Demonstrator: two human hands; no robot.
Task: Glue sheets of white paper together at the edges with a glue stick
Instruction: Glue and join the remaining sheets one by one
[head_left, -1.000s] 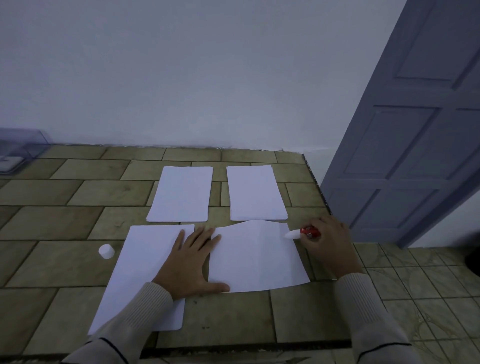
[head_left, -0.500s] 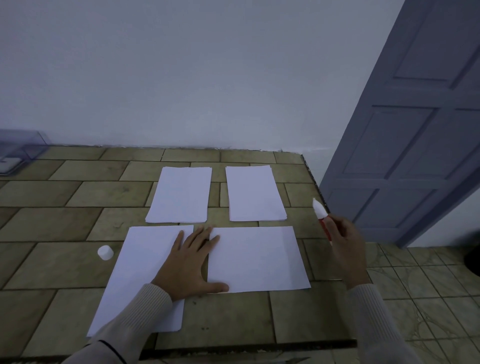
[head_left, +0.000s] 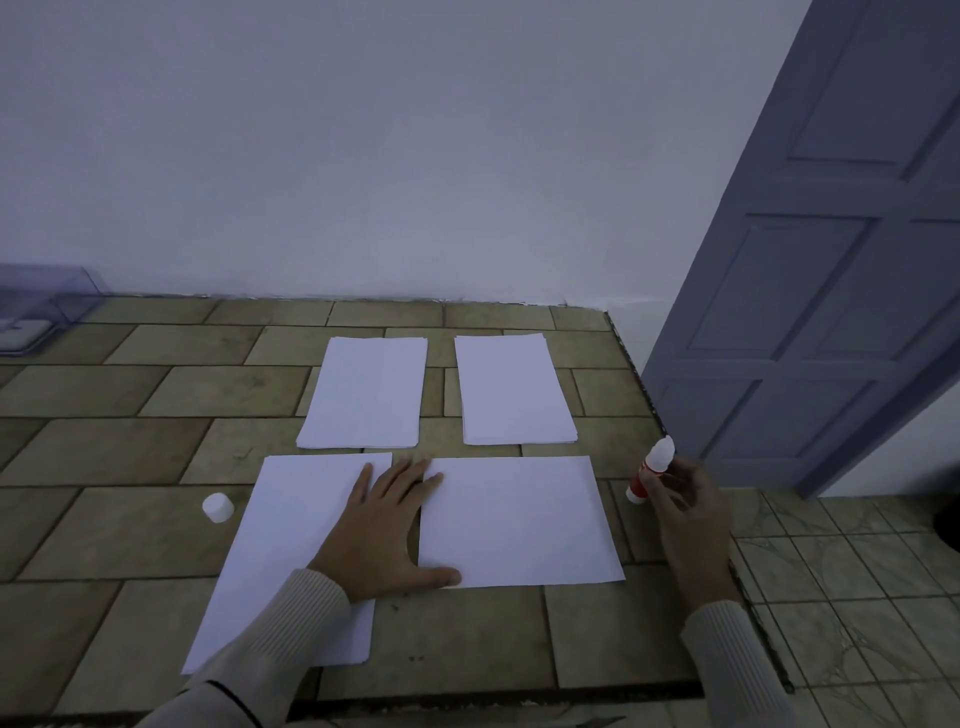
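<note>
White sheets lie on the tiled counter (head_left: 130, 519): two stacks at the back (head_left: 366, 392) (head_left: 511, 389) and two sheets in front. The left hand (head_left: 384, 530) lies flat with fingers spread, bridging the near-left sheet (head_left: 291, 545) and the near-right sheet (head_left: 519, 519). The right hand (head_left: 685, 519) grips the uncapped glue stick (head_left: 652, 467) beside the counter's edge. A white cap (head_left: 217, 507) stands left of the sheets.

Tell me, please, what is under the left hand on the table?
The left hand lies flat across the near left sheet and the edge of the near right sheet. Anything directly beneath the palm is hidden.
</note>
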